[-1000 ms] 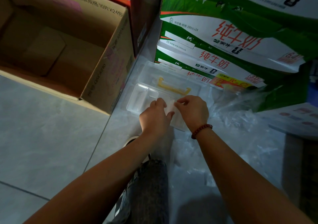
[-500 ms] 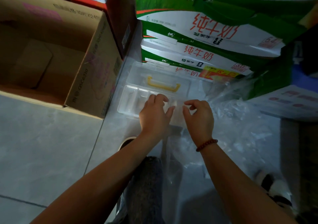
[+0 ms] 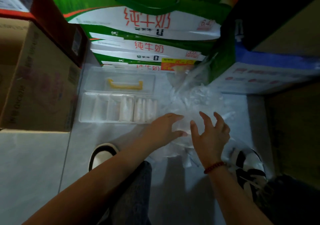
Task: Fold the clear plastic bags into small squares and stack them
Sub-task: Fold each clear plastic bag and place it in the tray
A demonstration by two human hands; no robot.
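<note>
here, left hand (image 3: 162, 129) and right hand (image 3: 210, 134), fingers spread wide, over loose clear bags (image 3: 195, 96); compartment tray (image 3: 90, 109) at 10 o'clock.

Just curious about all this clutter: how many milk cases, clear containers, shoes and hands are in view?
Milk cases: 3
Clear containers: 2, the divided tray and the box with yellow handle
Shoes: 2
Hands: 2, the left hand and the right hand
Total: 9
</note>
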